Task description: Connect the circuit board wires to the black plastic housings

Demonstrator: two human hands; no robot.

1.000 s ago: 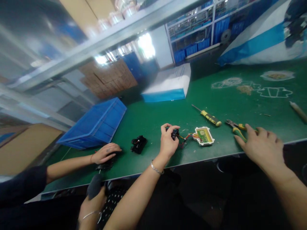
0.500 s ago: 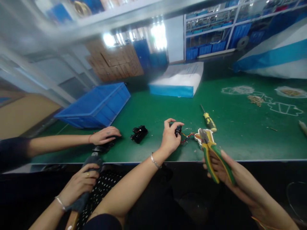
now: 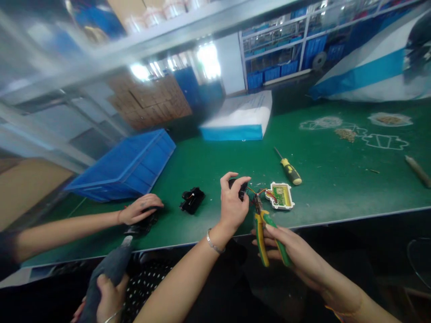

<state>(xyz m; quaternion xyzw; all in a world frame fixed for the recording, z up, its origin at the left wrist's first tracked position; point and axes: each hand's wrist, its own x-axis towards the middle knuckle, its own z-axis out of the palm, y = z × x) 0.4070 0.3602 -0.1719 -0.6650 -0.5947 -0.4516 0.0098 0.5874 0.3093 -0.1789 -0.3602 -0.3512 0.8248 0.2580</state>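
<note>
Pliers: are showing yellow and green in the right hand's grip
Part: is showing black inside the left hand's grip
Wires: are running red and yellow beside both grips
Housing: is showing white around a green board
Screwdriver: is showing yellow and black beyond the right grip

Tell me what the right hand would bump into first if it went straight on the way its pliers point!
Probably the coloured wires, just by the tips of the pliers in the right hand. Depth is unclear: they might be touching.
</note>
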